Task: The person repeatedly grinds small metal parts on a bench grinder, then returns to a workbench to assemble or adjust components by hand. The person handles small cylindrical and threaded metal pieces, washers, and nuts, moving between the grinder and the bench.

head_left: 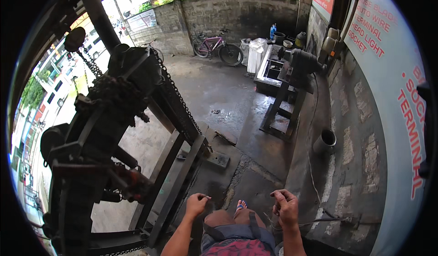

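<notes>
I am seated, with my bent knee (223, 219) and a foot in a blue sandal (240, 206) between my hands. My right hand (285, 206) is raised over the knee with its fingers pinched on a thin wire (319, 220) that trails off right across the concrete. My left hand (197, 204) is curled shut next to the foot of a dark steel frame (180, 174). Whether the wire reaches the left hand is too fine to see.
A tall greasy black machine with hanging chains (109, 114) fills the left. A motor on a metal stand (296, 66) stands ahead right, with a short metal pipe (325, 142) by the painted wall (392, 119). A bicycle (214, 48) leans at the far block wall. The floor is wet.
</notes>
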`<act>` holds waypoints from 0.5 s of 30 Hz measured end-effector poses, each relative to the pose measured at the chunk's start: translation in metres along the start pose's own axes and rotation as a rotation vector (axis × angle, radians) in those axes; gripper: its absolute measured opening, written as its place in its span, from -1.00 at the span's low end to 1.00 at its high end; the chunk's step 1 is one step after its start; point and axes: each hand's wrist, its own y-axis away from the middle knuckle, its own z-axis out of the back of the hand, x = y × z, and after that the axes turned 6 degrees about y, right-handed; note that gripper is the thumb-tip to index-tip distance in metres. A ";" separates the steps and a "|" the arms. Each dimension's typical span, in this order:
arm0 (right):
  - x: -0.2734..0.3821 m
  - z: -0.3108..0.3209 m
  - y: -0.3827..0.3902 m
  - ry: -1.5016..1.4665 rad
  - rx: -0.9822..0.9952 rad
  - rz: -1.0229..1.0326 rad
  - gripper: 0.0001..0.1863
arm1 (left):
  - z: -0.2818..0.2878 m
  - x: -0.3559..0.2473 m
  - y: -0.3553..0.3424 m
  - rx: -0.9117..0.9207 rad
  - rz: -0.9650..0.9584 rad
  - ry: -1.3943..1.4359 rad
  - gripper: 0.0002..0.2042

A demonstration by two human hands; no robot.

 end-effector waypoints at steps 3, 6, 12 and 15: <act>0.033 0.010 -0.076 0.155 -0.016 -0.008 -0.83 | 0.007 0.041 -0.044 -0.037 0.246 0.111 -0.76; 0.044 0.032 -0.144 0.350 -0.168 -0.012 -0.82 | 0.007 0.052 -0.065 -0.145 0.169 -0.023 -0.78; 0.063 0.031 -0.283 0.509 -0.333 -0.170 -0.75 | -0.025 -0.003 -0.199 0.074 0.648 -0.156 -0.80; 0.096 0.007 -0.351 0.489 -0.312 -0.328 -0.78 | -0.051 -0.035 -0.297 -0.045 0.642 0.079 -0.77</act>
